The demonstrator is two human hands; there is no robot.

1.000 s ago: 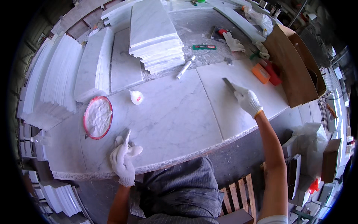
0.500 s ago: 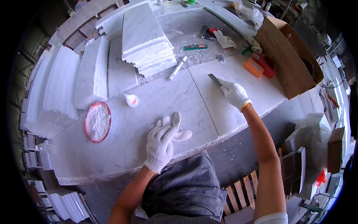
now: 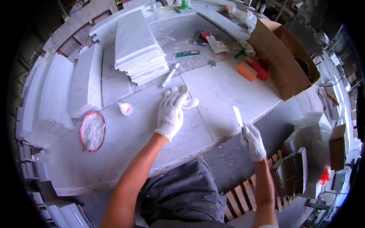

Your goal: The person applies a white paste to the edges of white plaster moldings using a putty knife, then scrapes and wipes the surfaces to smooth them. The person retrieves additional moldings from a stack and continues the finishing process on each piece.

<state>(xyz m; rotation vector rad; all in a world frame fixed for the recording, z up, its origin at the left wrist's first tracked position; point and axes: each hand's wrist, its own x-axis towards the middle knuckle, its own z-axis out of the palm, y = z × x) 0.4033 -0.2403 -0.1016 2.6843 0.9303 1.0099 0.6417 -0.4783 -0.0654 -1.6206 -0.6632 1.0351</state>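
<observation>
We saw white knitted gloves on both hands, the left hand (image 3: 172,112) with an orange cuff band, the right hand (image 3: 253,141) gripping a pale grey blade (image 3: 238,116). The marble slab (image 3: 224,89) was white with faint grey veining. The bowl (image 3: 92,131) had a red rim and white powder. An orange block (image 3: 247,70) lay beside a red one (image 3: 259,68), by a brown cardboard box (image 3: 283,60). The utility knife (image 3: 188,53) was green.

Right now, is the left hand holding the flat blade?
No, the gloved left hand lies open on the marble slab; the right hand grips the flat blade.
</observation>
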